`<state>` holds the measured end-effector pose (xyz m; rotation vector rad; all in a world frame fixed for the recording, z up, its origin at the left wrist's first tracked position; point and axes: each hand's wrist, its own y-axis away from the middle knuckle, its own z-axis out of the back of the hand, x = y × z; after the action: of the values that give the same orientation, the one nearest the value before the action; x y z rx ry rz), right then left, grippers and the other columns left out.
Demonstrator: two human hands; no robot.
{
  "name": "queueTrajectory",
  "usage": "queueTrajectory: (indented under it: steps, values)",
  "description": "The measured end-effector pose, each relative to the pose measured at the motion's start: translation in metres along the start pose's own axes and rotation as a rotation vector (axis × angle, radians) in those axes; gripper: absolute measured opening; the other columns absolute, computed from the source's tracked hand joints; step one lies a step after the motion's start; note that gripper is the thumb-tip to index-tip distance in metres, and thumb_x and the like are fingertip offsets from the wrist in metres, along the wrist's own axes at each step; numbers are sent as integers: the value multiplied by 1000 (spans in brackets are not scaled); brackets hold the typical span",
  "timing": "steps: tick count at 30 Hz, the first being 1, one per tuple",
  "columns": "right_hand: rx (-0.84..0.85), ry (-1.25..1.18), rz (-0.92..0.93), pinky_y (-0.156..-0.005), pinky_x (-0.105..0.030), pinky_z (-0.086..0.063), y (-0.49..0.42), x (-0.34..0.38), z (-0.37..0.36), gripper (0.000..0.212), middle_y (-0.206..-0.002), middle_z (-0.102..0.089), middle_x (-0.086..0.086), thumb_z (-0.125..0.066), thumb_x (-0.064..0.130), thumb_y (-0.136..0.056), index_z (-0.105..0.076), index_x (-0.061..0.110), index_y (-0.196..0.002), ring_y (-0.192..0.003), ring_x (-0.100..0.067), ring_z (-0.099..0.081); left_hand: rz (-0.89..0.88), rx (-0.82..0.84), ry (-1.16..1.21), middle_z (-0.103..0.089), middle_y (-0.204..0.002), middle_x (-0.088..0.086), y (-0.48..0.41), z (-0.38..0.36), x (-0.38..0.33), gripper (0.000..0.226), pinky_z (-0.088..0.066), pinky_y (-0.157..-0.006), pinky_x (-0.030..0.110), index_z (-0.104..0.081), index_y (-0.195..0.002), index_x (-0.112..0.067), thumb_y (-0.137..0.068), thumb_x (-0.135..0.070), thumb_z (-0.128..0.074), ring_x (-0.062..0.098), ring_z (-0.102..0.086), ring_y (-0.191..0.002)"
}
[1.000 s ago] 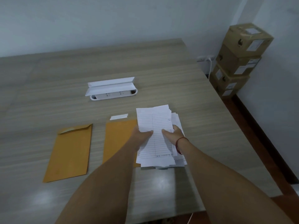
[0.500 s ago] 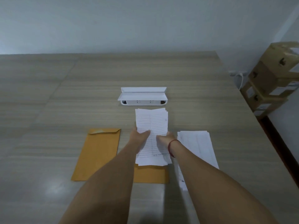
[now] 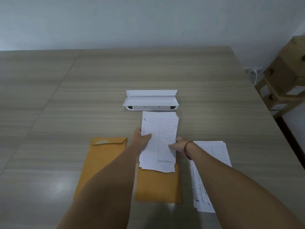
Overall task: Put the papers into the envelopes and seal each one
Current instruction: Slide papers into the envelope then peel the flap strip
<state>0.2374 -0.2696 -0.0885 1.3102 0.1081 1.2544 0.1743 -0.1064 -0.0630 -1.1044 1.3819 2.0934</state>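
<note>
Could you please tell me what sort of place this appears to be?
Probably a plain office or back-room work area: a large wood-grain table set against a plain wall, brown envelopes and lined forms for paperwork, and cardboard boxes stacked by the wall on the right.

- We find bare tabletop (image 3: 69, 100) far left and beyond the white holder (image 3: 151, 100).
- Near us, the left envelope (image 3: 102, 159), the middle envelope (image 3: 158, 187) and a paper stack (image 3: 216, 148) lie side by side; cardboard boxes (image 3: 283, 80) flank the right edge.

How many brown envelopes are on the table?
2. The left envelope lies leftmost; the middle envelope, beside it, lies partly under the held papers. Others may be hidden under the paper stack.
</note>
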Motion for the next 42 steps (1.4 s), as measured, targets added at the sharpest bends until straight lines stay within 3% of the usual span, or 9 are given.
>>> queueTrajectory:
  steps: [5,8,11,13,16,20,31,36,42]
  values:
    - [-71,14,20,-101,-31,-46,-13,1,5,40,-129,-58,-9,-57,15,-93,-52,1,-131,-119,-27,-57,11,10,-44,-64,-102,3,-11,-8,-3,37,-56,-76,36,-47,-126,-10,-92,-16,-61,21,-64,-88]
    - [-224,-173,91,-81,-28,-48,-17,6,13,21,-106,-64,-11,-53,6,-93,-62,-1,-111,-106,-30,-61,-25,-32,-81,-62,-111,9,-14,-11,-2,54,-53,-90,39,-33,-141,-10,-93,-18,-57,25,-61,-100]
    - [-433,-433,117,-54,-22,-38,-20,17,26,24,-70,-49,3,-48,3,-92,-49,15,-71,-72,-19,-52,-134,-134,-298,-58,-103,5,-16,-8,5,42,-45,-69,23,-40,-135,-9,-94,-12,-50,16,-53,-85]
    - [-513,-558,120,-51,-20,-33,-24,23,33,25,-68,-43,6,-46,2,-92,-44,16,-71,-60,-9,-43,-184,-97,-484,-60,-113,10,-18,-5,14,30,-40,-65,19,-54,-117,-10,-87,-10,-59,17,-53,-88]
    - [-544,-634,113,-54,-21,-38,-27,27,36,11,-77,-50,2,-45,2,-93,-51,10,-88,-63,-10,-46,-209,89,-786,-55,-122,10,-22,-5,25,45,-43,-82,25,-59,-107,-16,-68,-22,-81,23,-53,-107]
    - [-518,-631,114,-77,-25,-44,-29,26,26,24,-103,-60,-8,-47,4,-94,-58,0,-115,-88,-19,-56,-276,174,-989,-32,-145,3,-23,-12,30,76,-30,-113,40,-53,-125,-23,-58,-33,-89,25,-30,-135]
    - [-478,-637,116,-78,-25,-44,-42,27,10,27,-118,-64,-12,-47,4,-94,-58,-2,-118,-92,-19,-58,-306,210,-1086,-47,-109,-8,-31,-17,20,69,-28,-91,29,-41,-96,-25,-50,-31,-92,18,-37,-112]
    - [-535,-723,100,-80,-24,-45,-43,29,8,26,-113,-65,-11,-49,4,-94,-60,-2,-117,-91,-19,-58,-332,215,-1057,-50,-112,-7,-34,-14,22,63,-27,-96,29,-52,-107,-22,-56,-29,-90,18,-37,-118]
    - [-567,-715,132,-78,-23,-45,-42,28,3,18,-100,-62,-7,-52,5,-93,-62,-1,-107,-88,-18,-58,-372,231,-1033,-49,-96,-10,-32,-12,17,47,-33,-94,30,-48,-84,-25,-60,-23,-88,18,-47,-110]
